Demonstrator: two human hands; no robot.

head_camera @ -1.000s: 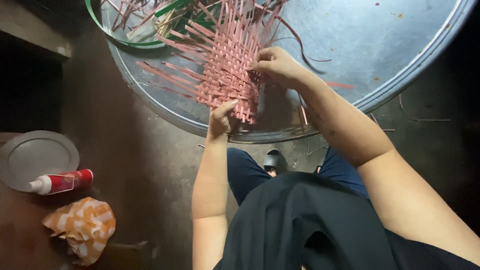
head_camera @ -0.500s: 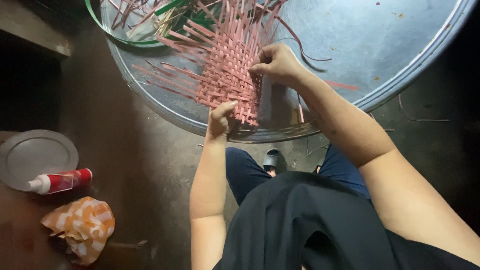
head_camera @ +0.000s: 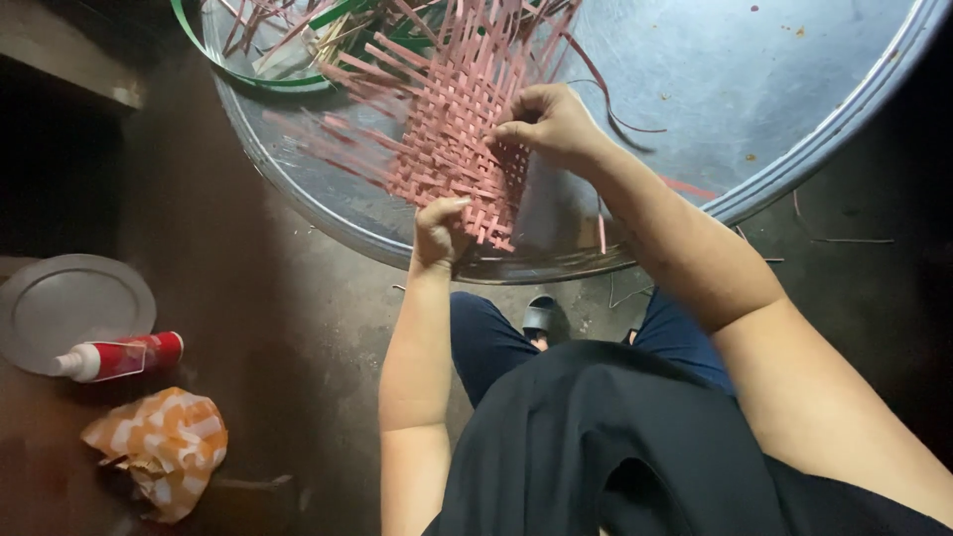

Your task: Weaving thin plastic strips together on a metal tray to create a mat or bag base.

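I read woven mat (head_camera: 452, 124): thin flat pink strips, matt | big round tray (head_camera: 794, 89): dull scuffed metal | small plate (head_camera: 69, 303): smooth grey metal | bottle (head_camera: 119, 357): glossy plastic | orange-white rag (head_camera: 159, 447): crumpled cloth | floor (head_camera: 258, 328): rough concrete

both hands (head_camera: 442, 230) pinch pink woven mat (head_camera: 452, 129).

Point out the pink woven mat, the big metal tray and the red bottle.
pink woven mat (head_camera: 452, 139), head view, middle of the weave
metal tray (head_camera: 844, 119), head view, right rim
red bottle (head_camera: 129, 355), head view, its body
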